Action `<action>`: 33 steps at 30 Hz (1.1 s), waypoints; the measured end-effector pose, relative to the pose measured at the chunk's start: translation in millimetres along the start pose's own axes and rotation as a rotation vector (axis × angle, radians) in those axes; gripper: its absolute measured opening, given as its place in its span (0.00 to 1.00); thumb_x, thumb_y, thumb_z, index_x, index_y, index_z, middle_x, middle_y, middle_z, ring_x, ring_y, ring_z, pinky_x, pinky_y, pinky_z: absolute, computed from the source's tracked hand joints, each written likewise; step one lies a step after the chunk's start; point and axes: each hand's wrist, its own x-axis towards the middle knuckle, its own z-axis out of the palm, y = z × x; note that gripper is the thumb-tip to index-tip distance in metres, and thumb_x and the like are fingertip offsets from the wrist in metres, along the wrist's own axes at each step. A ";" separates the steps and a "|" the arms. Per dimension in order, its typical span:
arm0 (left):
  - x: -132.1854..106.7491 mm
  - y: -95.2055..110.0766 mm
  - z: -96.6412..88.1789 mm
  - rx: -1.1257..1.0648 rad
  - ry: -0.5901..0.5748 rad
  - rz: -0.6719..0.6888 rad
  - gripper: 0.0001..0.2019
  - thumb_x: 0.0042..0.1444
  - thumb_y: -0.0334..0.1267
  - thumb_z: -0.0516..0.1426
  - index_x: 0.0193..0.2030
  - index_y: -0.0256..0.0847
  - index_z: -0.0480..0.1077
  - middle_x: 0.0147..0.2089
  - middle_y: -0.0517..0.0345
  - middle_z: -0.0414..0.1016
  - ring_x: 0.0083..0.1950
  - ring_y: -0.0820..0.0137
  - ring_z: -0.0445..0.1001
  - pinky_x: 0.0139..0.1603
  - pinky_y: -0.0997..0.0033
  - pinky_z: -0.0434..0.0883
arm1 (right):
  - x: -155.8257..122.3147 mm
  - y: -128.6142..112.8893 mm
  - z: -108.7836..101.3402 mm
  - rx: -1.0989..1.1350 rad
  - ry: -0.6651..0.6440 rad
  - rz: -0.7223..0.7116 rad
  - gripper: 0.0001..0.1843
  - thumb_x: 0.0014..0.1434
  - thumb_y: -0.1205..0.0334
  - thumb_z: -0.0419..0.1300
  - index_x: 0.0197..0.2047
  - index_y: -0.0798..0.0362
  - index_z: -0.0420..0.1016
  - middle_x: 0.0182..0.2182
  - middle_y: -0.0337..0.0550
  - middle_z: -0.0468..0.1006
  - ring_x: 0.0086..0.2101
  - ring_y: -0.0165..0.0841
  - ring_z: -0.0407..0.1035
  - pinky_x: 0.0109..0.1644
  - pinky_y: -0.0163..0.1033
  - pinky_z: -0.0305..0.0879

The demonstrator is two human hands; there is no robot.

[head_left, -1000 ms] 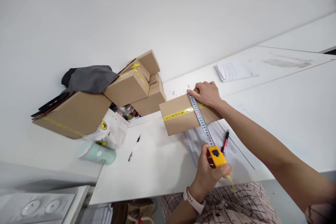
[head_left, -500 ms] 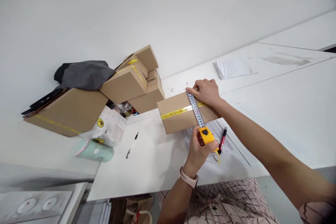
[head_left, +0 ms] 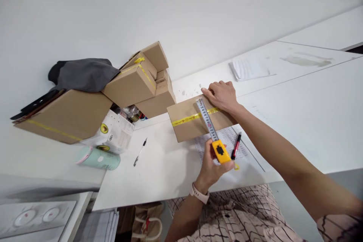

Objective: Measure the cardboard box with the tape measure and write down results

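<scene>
Fingers of the left hand [head_left: 211, 164] wrap tight around the yellow tape measure [head_left: 221, 151], just off the near edge of the box [head_left: 187, 121]. Right hand [head_left: 222, 95] presses flat, fingers together, on the box's far edge. White table [head_left: 167, 170] lies bare beside it.

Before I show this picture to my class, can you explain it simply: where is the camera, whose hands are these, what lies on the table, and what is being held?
The camera sits on a person's head and looks down at their own two bare hands; no machine is involved. The left hand, with a watch at the wrist, grips a yellow tape measure. Its metal blade runs up across a cardboard box sealed with yellow tape. The right hand rests on the box's far edge, beside the blade's end. The box lies on a white table, partly over a printed sheet. Nearby are a red pen, a black pen, a mint green bottle on its side, and stacked boxes to the left.
</scene>
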 end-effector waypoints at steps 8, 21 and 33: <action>-61.4 -38.9 -30.0 0.135 -0.010 -0.074 0.44 0.41 0.44 0.74 0.63 0.45 0.60 0.54 0.51 0.73 0.52 0.61 0.73 0.53 0.59 0.73 | -76.5 8.2 0.0 0.014 0.247 -0.122 0.23 0.65 0.37 0.57 0.38 0.49 0.76 0.37 0.45 0.81 0.40 0.42 0.67 0.53 0.52 0.53; -62.9 -43.6 -34.3 0.253 -0.028 -0.040 0.44 0.42 0.44 0.74 0.64 0.43 0.60 0.52 0.53 0.76 0.50 0.62 0.75 0.54 0.59 0.75 | -161.7 19.5 25.2 0.036 0.384 -0.048 0.09 0.69 0.55 0.57 0.41 0.49 0.77 0.40 0.46 0.84 0.42 0.40 0.75 0.52 0.48 0.61; -64.1 -38.4 -32.1 0.287 -0.015 -0.054 0.44 0.41 0.43 0.74 0.64 0.43 0.61 0.52 0.52 0.77 0.49 0.63 0.76 0.50 0.62 0.77 | -221.0 39.3 28.5 -0.174 -0.510 0.400 0.19 0.66 0.60 0.50 0.54 0.55 0.75 0.34 0.56 0.85 0.29 0.45 0.77 0.30 0.43 0.60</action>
